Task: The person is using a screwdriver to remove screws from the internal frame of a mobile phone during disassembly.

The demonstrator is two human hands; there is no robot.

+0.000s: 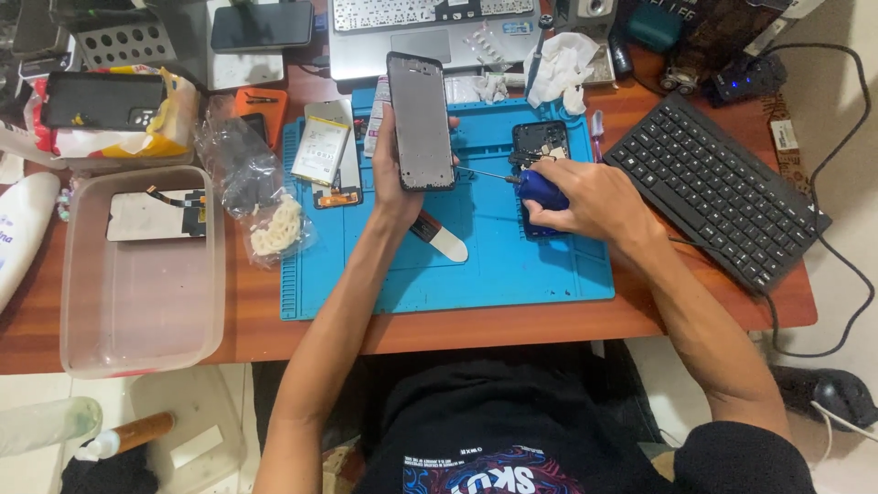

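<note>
head view: phone teardown, screw work on the frame.
left hand (395, 174): fingers clamped round the edges of a dark rectangular phone frame (420, 121), held upright over the blue silicone repair mat (512, 265), mid-bench.
right hand (585, 199): closed on a blue-handled screwdriver (540, 190), tip at the frame's lower right edge.
step: looks like driving a screw.
next: steady tip, no slipping.

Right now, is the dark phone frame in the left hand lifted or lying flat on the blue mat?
Lifted: the left hand holds the dark phone frame upright above the blue mat.
</note>
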